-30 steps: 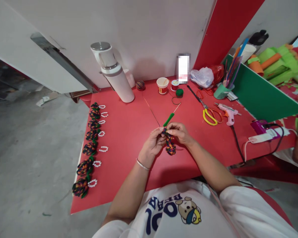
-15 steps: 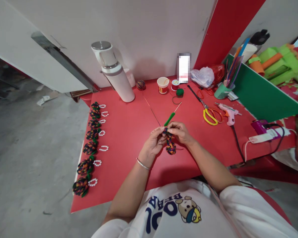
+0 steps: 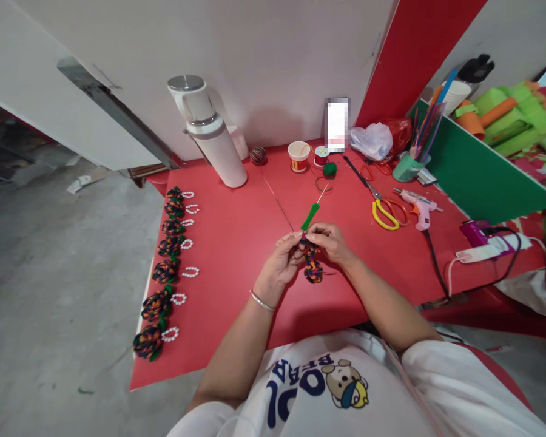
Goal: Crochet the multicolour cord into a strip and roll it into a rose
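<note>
My left hand [image 3: 282, 258] is closed, its thumb and fingertips pinching a dark multicoloured crochet piece [image 3: 313, 271]. From the other side my right hand [image 3: 331, 241] pinches the same piece, the fingers of both hands almost meeting. Between them a crochet hook [image 3: 310, 216] with a green handle sticks out, its thin shaft pointing away from me; which fingers steady it I cannot tell. The lower part of the crochet piece hangs below my fingers in a rounded bunch. A strand of yarn [image 3: 277, 203] runs from my left hand to a multicoloured yarn ball [image 3: 258, 156] by the wall.
Several crocheted flowers [image 3: 165, 271] with white bead loops [image 3: 190, 272] line the red table's left edge. A white thermos [image 3: 218, 149], paper cup [image 3: 298, 156] and green yarn ball [image 3: 329, 169] stand behind. Rightward lie scissors [image 3: 385, 214], a pink glue gun [image 3: 422, 212] and a power strip [image 3: 482, 250].
The crochet hook has swung slightly left and stands a little steeper, with more of its green handle showing. Both hands have stayed almost where they were.
</note>
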Tool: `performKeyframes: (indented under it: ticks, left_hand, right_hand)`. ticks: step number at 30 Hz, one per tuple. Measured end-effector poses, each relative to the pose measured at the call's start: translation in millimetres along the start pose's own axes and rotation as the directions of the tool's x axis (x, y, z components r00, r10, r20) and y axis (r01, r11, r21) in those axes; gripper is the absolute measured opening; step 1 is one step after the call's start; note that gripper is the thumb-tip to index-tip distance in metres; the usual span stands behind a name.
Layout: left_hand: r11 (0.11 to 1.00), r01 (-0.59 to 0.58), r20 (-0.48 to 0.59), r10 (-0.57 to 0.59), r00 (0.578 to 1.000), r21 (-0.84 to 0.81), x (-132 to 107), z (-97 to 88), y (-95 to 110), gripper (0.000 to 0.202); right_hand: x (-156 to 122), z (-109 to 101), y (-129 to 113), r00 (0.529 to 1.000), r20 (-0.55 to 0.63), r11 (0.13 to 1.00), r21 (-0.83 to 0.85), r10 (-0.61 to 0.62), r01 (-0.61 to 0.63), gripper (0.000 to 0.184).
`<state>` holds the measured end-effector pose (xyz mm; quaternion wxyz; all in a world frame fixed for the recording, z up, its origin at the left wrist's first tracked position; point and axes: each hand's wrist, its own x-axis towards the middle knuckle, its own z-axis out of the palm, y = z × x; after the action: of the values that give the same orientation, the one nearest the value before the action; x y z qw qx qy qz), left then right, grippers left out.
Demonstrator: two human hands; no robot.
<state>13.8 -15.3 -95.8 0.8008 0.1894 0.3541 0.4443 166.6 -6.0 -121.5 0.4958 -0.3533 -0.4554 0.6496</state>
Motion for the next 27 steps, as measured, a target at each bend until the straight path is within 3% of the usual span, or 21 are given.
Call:
performKeyframes:
  ticks: [4,8,12,14,16,20,24,27]
  left_hand:
    - [1.0,-0.01,-0.035,0.011,0.999,0.028,-1,1.8,2,0.033]
    - [0.979,-0.115,-0.073,0.129,0.989,0.169,-4,1.5,3,0.032]
    - [0.912,-0.211,-0.014,0.231,0.973,0.353,-9,3.5,6,0.027]
    - [0.893,-0.233,0.019,0.244,0.969,0.385,-12,6.4,7,0.023]
    - [0.887,-0.262,0.041,0.267,0.963,0.38,-16,10.3,10,0.021]
    - [0.861,-0.363,0.071,0.362,0.929,0.356,-26,20.1,16,0.038]
    - [0.842,-0.414,0.123,0.396,0.91,0.346,-37,32.5,22,0.046]
    - [0.828,-0.449,0.188,0.408,0.894,0.337,-42,41.2,26,0.05]
  right_hand:
    - [0,2,-4,1.0,-0.012,0.998,-0.048,-0.027,0.026,0.025]
    - [0,2,-17,0.994,-0.046,0.986,-0.139,-0.099,0.092,0.025]
    - [-4,-4,-33,0.989,0.041,0.953,-0.265,-0.142,0.148,0.02]
    - [-8,-6,-39,0.99,0.073,0.942,-0.305,-0.121,0.138,0.022]
    - [-13,-5,-43,0.983,0.057,0.922,-0.342,-0.175,0.184,0.023]
    - [-26,4,-52,0.904,0.017,0.796,-0.466,-0.428,0.386,0.02]
    - [-43,10,-65,0.859,0.067,0.702,-0.546,-0.507,0.457,0.014]
    - [-56,11,-73,0.82,0.026,0.668,-0.565,-0.572,0.484,0.014]
